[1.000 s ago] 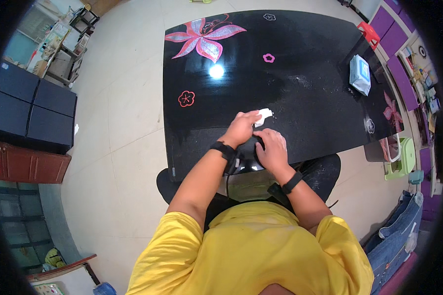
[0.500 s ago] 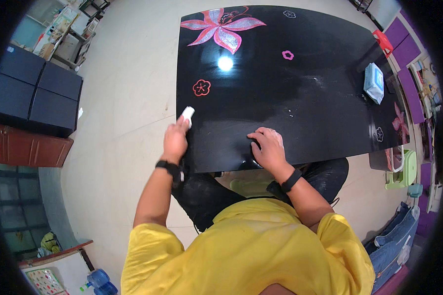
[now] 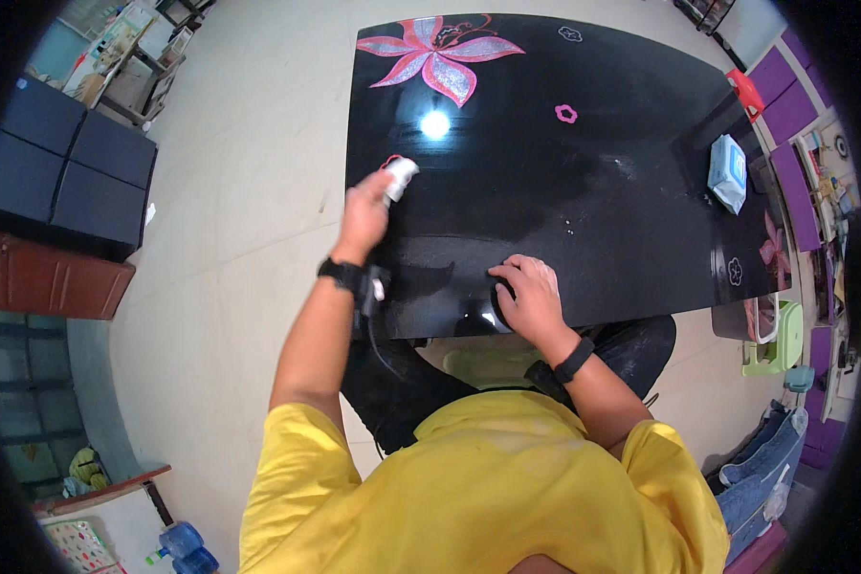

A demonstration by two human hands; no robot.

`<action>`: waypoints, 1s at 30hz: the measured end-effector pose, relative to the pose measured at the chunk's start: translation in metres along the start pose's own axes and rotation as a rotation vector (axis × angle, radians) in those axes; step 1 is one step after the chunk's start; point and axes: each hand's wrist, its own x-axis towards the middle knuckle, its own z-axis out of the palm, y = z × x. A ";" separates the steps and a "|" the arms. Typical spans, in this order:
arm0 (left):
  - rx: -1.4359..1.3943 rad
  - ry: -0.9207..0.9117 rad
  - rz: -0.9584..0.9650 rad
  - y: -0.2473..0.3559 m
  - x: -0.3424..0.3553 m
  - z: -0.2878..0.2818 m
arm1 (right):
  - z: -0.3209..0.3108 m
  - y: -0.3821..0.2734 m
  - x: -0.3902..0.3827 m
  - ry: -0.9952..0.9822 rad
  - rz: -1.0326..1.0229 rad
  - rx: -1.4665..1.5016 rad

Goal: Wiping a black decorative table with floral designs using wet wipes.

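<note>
The glossy black table (image 3: 641, 258) has pink, red and white flower designs. My left hand (image 3: 364, 216) holds a crumpled white wipe (image 3: 401, 178) on its left part, partly covering the red flower outline. My right hand (image 3: 528, 292) rests near the front edge with bent, slightly parted fingers, holding nothing visible. A light blue and white wipes pack (image 3: 728, 170) lies on the table's right side. A few small white specks show on the surface. A black band and small cabled device (image 3: 373, 292) are at my left wrist.
Dark padded blocks (image 3: 96, 191) stand at left above a brown wooden cabinet (image 3: 57, 282). Along the right are a green stool (image 3: 782, 340), a red stool (image 3: 743, 91), purple shelving with small items (image 3: 796, 196) and blue jeans fabric (image 3: 751, 464). Water jugs (image 3: 187, 545) are at lower left.
My left hand moved with the wipe from the table's middle to its left edge, then upward and slightly right onto the red flower. My right hand stays near the front edge.
</note>
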 end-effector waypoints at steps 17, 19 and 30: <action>0.846 -0.075 0.336 0.016 -0.053 0.076 | 0.005 0.007 0.006 0.024 -0.015 0.020; 0.640 -0.121 0.402 0.033 -0.066 0.103 | 0.005 0.006 0.003 0.014 -0.027 0.023; 0.550 0.245 0.027 -0.040 -0.094 -0.008 | 0.003 0.008 -0.013 0.022 -0.020 0.057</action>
